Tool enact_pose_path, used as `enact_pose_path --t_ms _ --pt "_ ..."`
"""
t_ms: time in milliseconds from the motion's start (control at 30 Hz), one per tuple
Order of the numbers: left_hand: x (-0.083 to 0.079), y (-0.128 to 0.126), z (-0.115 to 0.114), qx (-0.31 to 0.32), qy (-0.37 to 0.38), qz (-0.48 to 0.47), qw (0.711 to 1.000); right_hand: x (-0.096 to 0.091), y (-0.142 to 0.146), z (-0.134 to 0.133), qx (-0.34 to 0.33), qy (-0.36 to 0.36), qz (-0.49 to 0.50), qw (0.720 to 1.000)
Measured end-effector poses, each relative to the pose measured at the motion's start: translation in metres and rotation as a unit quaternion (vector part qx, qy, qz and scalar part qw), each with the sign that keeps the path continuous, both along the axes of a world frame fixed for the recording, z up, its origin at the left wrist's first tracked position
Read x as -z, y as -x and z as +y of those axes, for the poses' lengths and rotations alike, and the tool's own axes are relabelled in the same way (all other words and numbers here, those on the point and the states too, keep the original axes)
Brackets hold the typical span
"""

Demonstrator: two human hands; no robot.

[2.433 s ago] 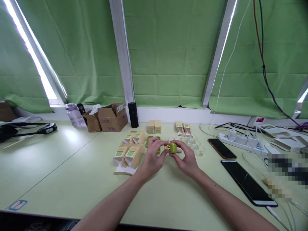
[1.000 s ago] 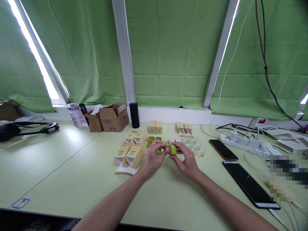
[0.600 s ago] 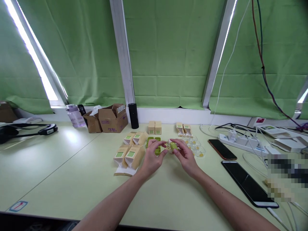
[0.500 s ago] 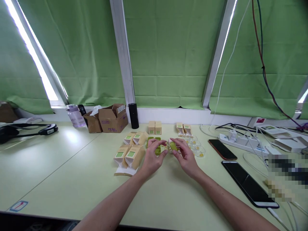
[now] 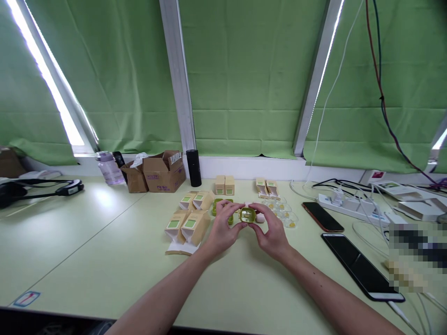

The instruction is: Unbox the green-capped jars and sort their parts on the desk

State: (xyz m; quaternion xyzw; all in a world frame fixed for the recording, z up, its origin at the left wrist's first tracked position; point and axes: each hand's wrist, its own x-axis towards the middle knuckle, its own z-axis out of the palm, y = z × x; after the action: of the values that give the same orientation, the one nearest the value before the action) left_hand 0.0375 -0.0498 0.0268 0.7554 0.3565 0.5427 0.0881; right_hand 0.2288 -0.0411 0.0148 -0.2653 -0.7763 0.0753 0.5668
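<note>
Both hands meet above the pale green table and pinch one small green case between them. My left hand grips its left side with thumb and fingers. My right hand grips its right side. The case faces me and a small yellow piece shows inside it. More green cases lie just behind my left hand. Kraft paper boxes with green labels lie to the left of my hands. Clear small trays with yellow pieces sit to the right.
Two dark phones lie at the right, near a white power strip with cables. Brown cardboard boxes, a black cylinder and a clear bottle stand at the back. A black headset lies far left.
The green case has been turned in my hands, so its open side with the yellow piece faces me. Both hands have closed in on its sides.
</note>
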Motion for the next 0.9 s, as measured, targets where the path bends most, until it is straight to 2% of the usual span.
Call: enact_pose_path --t_ms 267,500,700,900 --pt "-0.0011 -0.0011 0.0009 -0.023 -0.016 0.007 1.000 -0.0050 -0.0021 -0.0026 0.011 -0.056 -0.012 0.998" --pt "-0.0012 -0.0031 -0.0047 -0.038 -0.049 0.041 0.997 -0.0063 -0.0060 -0.0002 0.105 -0.150 -0.040 0.982" --pt "-0.0001 -0.0046 -0.0078 -0.038 -0.089 0.077 0.992 -0.0052 -0.0036 -0.0010 0.161 -0.175 -0.094 0.967" --pt "0.0021 -0.0038 -0.0078 -0.039 -0.108 0.100 0.988 -0.0063 -0.0020 -0.0028 0.178 -0.178 -0.106 0.962"
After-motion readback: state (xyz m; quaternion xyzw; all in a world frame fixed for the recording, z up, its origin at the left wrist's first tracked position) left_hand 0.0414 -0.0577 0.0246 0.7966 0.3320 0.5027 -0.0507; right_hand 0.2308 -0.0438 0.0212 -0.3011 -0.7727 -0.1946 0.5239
